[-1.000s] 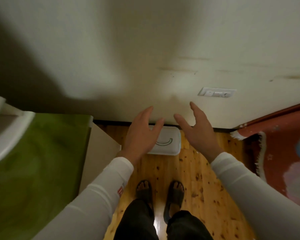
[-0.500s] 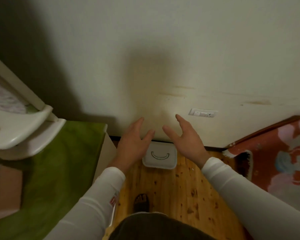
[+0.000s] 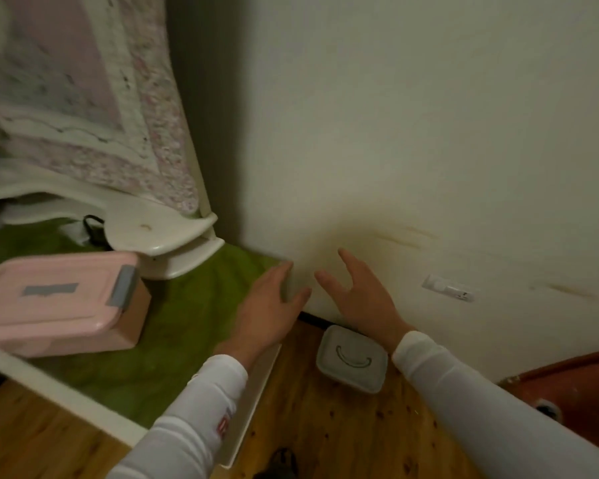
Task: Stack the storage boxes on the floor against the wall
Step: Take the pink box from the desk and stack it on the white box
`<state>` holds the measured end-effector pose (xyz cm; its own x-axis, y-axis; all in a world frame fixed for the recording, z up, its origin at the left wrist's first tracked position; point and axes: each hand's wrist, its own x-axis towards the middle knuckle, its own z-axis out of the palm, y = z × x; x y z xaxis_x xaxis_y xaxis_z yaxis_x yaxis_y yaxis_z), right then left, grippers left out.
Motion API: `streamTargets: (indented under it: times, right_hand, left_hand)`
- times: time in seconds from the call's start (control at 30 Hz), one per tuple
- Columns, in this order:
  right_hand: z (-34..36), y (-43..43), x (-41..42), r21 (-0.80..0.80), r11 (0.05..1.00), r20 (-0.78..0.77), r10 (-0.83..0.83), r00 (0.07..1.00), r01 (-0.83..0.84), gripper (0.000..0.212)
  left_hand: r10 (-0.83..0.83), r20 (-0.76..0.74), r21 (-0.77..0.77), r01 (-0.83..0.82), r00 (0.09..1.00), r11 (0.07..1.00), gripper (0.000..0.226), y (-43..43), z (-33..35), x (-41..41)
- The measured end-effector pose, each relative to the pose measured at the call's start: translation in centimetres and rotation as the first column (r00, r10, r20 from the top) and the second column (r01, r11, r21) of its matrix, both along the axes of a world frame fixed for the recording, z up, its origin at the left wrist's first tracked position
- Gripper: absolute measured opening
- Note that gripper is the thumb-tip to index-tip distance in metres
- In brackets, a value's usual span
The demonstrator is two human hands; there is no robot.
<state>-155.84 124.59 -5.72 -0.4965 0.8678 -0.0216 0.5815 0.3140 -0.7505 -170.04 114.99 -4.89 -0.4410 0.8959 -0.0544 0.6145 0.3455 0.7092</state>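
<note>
Resting on the wooden floor [image 3: 343, 433], the white storage box [image 3: 351, 359] sits with its far edge at the base of the wall [image 3: 412, 133]; whether it touches cannot be told. Its lid faces up, showing a curved grey handle mark. A second box, the pink storage box [image 3: 54, 300] with grey latches, lies on the green bed cover [image 3: 187, 326] to the left, perched on a brown cardboard box [image 3: 134, 314] and well apart from the white one.

Both hands are raised and empty. The left hand [image 3: 268, 314] hovers over the corner of the bed, fingers spread and relaxed, pinching nothing. The right hand [image 3: 362, 299] hangs above and just behind the white box, fingers also spread, holding nothing.

Judgement: one box is placed; the step in hand is fetching the pink box. To do it well, the person should take it with both hands at the short ends, near the latches, so it stays level and the lid does not pop. The cardboard box beneath may shift or follow, so a straight lift is safer than a drag. The pink box looks larger than the white lid; set on top it would overhang and could tip. Centring it, its back towards the wall, seems wise, or putting it underneath. An outlet plate [image 3: 448, 288] sits low on the wall, clear of the stack.
</note>
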Motion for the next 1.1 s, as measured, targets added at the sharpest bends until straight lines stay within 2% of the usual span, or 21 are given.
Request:
streamTargets:
  times: [0.17,0.23,0.43,0.53,0.63,0.73,0.87,1.0,1.1]
  right_hand:
    - [1.2,-2.6,-4.8,-0.012,0.993,-0.03,0.115,0.993,-0.116,0.079]
    - [1.6,-4.0,-7.2,-0.026,0.986,-0.048,0.163,0.985,-0.164,0.079]
    - [2.4,-8.2,-15.4,-0.033,0.968,-0.092,0.246,0.965,-0.25,0.074]
    - [2.2,-10.4,-19.9,-0.056,0.97,-0.109,0.23,0.967,-0.237,0.07]
    - [1.8,-12.6,-24.5,-0.148,0.974,-0.147,0.152,0.977,-0.174,0.062]
    - [1.5,-14.4,-28.0,-0.233,0.963,-0.221,0.083,0.972,-0.136,0.049]
    - [1.1,-16.4,-31.6,-0.309,0.949,-0.27,-0.028,0.962,-0.059,0.039]
    - [0.9,-17.6,-34.4,-0.291,0.957,-0.208,-0.065,0.976,0.002,0.043]
    - [-0.1,-18.1,-36.1,-0.302,0.952,-0.229,-0.127,0.965,0.054,0.046]
  left_hand:
    - [0.126,0.011,0.041,-0.126,0.992,0.991,0.058,-4.8,1.1,-3.6]
    - [0.175,0.065,0.05,-0.178,0.982,0.983,0.056,-6.6,1.5,-5.6]
    - [0.331,0.142,0.126,-0.349,0.933,0.929,0.038,-11.9,2.6,-12.5]
    - [0.342,0.198,0.158,-0.374,0.919,0.914,0.03,-14.1,2.6,-16.6]
    - [0.323,0.335,0.159,-0.391,0.885,0.907,0.022,-15.9,2.4,-21.1]
    - [0.306,0.499,0.178,-0.441,0.811,0.88,0.016,-17.3,2.2,-25.0]
    - [0.313,0.732,0.084,-0.535,0.606,0.841,0.021,-19.3,2.1,-30.3]
    - [0.299,0.804,0.031,-0.539,0.514,0.842,0.031,-20.5,1.7,-34.5]
    - [0.274,0.848,0.024,-0.549,0.453,0.836,0.035,-21.0,1.5,-37.2]
